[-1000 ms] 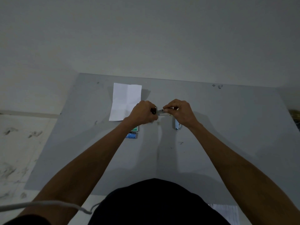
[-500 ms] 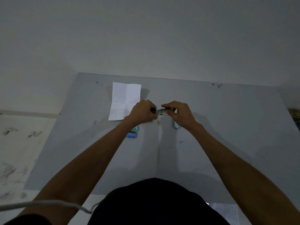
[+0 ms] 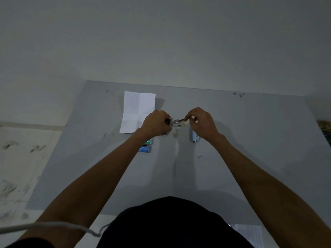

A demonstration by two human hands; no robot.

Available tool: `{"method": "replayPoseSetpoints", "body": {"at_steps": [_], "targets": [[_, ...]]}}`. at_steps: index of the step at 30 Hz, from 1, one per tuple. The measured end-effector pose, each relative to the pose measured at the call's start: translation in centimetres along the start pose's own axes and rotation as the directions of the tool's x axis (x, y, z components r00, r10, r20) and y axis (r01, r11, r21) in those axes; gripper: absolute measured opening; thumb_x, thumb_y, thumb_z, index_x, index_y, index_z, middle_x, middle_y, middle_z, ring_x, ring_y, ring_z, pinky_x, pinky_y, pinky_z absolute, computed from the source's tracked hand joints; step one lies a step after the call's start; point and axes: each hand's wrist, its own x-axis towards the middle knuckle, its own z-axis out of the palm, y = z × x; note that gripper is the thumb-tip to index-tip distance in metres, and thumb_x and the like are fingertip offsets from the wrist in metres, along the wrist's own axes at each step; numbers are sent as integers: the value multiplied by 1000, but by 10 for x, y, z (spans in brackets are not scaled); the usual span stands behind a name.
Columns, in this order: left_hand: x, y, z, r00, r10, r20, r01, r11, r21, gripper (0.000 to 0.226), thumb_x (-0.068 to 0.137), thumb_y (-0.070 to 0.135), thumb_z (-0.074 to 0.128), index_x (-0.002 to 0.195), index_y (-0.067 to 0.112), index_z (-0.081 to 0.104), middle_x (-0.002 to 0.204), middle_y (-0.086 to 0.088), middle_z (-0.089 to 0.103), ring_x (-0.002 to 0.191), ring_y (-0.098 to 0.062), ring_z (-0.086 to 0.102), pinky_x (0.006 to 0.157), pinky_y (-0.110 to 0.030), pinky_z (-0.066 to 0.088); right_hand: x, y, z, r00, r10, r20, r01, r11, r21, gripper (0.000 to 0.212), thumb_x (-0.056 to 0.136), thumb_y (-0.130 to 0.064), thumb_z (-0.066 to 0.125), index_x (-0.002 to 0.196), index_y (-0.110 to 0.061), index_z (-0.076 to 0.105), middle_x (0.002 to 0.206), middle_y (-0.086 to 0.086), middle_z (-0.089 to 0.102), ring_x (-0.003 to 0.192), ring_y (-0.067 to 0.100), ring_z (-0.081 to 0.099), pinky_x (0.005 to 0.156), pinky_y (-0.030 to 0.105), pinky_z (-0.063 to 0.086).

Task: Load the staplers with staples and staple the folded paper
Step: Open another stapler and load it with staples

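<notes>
Folded paper is laid flat on the grey table, far left of the group, creases showing, nothing printed on it. Nearer the person, two small staple boxes are partly hidden by the left forearm; green and blue labels are seen, but the print is too small to be read. Left hand is curled tight round the dark rear end of the stapler, which is held up off the table. The stapler's long axis runs left to right between the hands. Its pale front end is pinched by the right hand, fingers bent; whether a staple strip is also held cannot be told. Loading is judged to be in hand. The paper lies just beyond the left hand, so that hand is nearer for stapling. A pale blue-edged object, possibly a second stapler, lies under the right wrist.
</notes>
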Motion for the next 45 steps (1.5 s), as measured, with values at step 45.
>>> {"method": "replayPoseSetpoints", "body": {"at_steps": [45], "targets": [[7,8,7,746,-158,647,598,-268,-755,29,103,20,35,87,4,53,76,-8,50,61,-16,46,45,-20,48,1,-53,24,950,153,-273,-69,953,295,4,77,-3,70,81,-4,72,80,10,68,69,24,66,69,46,56]]}}
